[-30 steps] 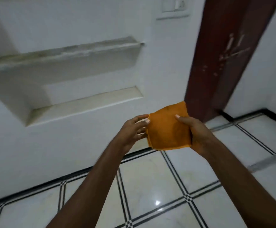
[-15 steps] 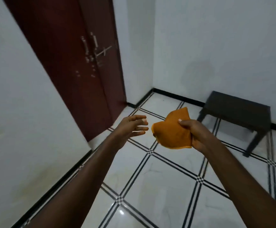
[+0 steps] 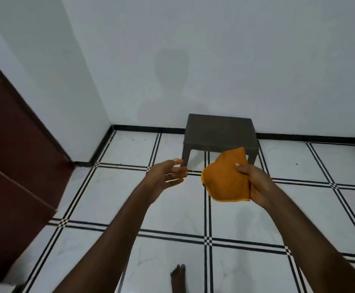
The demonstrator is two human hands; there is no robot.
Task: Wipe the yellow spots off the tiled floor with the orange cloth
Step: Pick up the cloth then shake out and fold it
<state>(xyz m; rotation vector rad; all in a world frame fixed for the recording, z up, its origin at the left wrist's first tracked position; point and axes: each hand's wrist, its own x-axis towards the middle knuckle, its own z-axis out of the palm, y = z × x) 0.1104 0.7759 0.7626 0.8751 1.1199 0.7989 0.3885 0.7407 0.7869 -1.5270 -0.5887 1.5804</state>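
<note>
The orange cloth (image 3: 225, 178) hangs crumpled in the air at chest height, gripped along its right edge by my right hand (image 3: 254, 182). My left hand (image 3: 166, 176) floats a short way to the cloth's left, fingers spread and holding nothing. Below both hands lies the white tiled floor (image 3: 172, 210) with black double grid lines. No yellow spots show on the tiles that I can see.
A low dark stool (image 3: 219, 134) stands against the far white wall, right behind the cloth. A dark red door (image 3: 13, 155) fills the left side. A black skirting line runs along the walls. A bare foot (image 3: 177, 278) shows at the bottom edge.
The view has swung right, from the wall niche past the door to the corner with the stool. My left hand let go of the cloth, which now hangs from my right hand alone.
</note>
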